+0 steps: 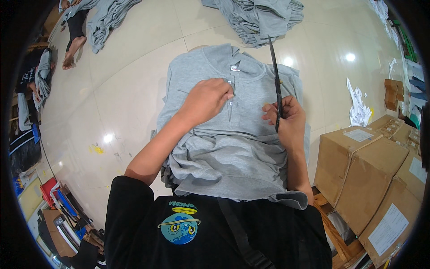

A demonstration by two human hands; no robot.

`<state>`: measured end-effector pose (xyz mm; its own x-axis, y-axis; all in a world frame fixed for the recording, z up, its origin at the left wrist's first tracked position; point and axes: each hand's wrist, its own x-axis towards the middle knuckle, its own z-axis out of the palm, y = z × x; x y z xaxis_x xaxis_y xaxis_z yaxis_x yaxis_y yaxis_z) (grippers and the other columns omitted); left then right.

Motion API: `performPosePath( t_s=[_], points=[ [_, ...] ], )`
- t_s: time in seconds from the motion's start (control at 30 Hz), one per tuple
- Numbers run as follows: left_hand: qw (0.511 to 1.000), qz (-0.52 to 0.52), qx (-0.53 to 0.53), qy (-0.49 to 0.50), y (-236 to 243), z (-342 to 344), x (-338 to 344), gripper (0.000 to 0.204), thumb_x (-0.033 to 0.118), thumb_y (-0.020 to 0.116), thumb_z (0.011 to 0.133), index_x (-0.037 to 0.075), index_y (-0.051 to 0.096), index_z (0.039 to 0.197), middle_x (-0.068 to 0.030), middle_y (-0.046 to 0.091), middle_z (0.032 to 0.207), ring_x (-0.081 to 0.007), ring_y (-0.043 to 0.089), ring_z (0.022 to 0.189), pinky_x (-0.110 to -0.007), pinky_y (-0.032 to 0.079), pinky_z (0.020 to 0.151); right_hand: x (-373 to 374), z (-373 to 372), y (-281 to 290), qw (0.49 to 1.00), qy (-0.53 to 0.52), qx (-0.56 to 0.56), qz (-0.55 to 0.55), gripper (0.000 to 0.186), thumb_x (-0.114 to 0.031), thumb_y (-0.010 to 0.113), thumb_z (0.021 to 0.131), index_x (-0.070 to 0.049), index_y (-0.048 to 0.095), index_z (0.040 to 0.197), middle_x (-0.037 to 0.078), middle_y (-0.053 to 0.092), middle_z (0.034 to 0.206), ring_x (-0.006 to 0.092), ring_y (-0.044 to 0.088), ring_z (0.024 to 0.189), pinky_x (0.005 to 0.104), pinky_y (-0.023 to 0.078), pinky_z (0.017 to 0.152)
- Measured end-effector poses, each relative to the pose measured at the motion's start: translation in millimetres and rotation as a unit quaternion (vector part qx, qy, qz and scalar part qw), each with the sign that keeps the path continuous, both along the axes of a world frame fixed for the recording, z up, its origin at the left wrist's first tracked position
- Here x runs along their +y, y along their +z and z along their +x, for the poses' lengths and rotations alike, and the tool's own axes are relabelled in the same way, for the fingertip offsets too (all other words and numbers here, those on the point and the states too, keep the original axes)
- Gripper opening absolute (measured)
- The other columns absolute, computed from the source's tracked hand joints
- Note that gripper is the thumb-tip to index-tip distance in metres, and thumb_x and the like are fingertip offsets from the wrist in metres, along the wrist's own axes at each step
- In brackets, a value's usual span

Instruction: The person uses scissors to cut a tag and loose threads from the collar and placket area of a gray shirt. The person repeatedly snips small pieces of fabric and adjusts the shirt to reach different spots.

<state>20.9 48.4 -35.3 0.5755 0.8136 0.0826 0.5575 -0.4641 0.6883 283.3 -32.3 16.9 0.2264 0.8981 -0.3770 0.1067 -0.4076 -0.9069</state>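
A light grey polo shirt [251, 96] with a collar and a buttoned placket lies spread in front of me, its lower part bunched toward my body. My left hand [206, 101] is closed in a pinch at the placket, beside the small white buttons; the fingertips are partly hidden. A pair of dark scissors [274, 67] is in my right hand [289, 117], over the shirt's right side. Their long blades point away from me. The thumb and fingers of that hand curl beside the handles.
Grey garments are piled [257, 20] on the tiled floor ahead, with more [107, 22] at the far left. Cardboard boxes [358, 157] stand close on my right. White scraps [357, 105] lie beyond them. Other people sit at the left, one with a bare foot [74, 51] showing.
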Motion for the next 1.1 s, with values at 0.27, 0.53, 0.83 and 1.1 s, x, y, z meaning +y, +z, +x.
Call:
performPosePath(
  t_s=[0.27, 0.53, 0.83, 1.1],
  points=[
    [1.0, 0.021, 0.017, 0.001, 3, -2, -7, 0.015, 0.018, 0.081, 0.1, 0.005, 0.077, 0.107, -0.0111, 0.071, 0.106, -0.0356, 0.068, 0.105, -0.048, 0.054, 0.093, 10, -1, -12, 1.0, 0.021, -0.016, 0.009, 0.026, -0.009, 0.087, 0.1, -0.002, 0.062, 0.103, 0.011, 0.08, 0.094, 0.0129, 0.077, 0.078, 0.026, 0.058, 0.066],
    [0.996, 0.012, 0.086, 0.023, -4, 15, -16, 0.032, 0.025, 0.088, 0.093, 0.017, 0.087, 0.125, -0.0028, 0.069, 0.109, -0.0281, 0.063, 0.108, -0.045, 0.047, 0.095, 34, -11, -14, 1.0, -0.005, -0.002, 0.0, 0.029, -0.013, 0.088, 0.101, -0.001, 0.062, 0.108, 0.01, 0.081, 0.097, 0.0121, 0.076, 0.077, 0.0249, 0.055, 0.066],
    [0.999, 0.0, 0.046, -0.016, -11, 17, -19, 0.03, 0.024, 0.088, 0.094, 0.024, 0.089, 0.125, -0.0005, 0.069, 0.11, -0.0262, 0.062, 0.111, -0.043, 0.043, 0.097, 34, -18, -42, 0.99, 0.056, -0.086, 0.097, 0.039, -0.014, 0.096, 0.094, 0.0, 0.062, 0.106, 0.007, 0.081, 0.093, 0.0089, 0.071, 0.078, 0.0252, 0.055, 0.069],
    [0.998, -0.019, 0.033, -0.043, -1, 1, 5, 0.031, 0.024, 0.091, 0.087, 0.02, 0.088, 0.118, -0.0043, 0.07, 0.111, -0.0304, 0.064, 0.114, -0.046, 0.051, 0.1, 37, -30, -73, 0.956, 0.06, -0.272, 0.089, 0.037, -0.01, 0.096, 0.086, 0.001, 0.064, 0.101, 0.008, 0.077, 0.085, 0.0113, 0.068, 0.073, 0.0314, 0.057, 0.071]
  ],
)
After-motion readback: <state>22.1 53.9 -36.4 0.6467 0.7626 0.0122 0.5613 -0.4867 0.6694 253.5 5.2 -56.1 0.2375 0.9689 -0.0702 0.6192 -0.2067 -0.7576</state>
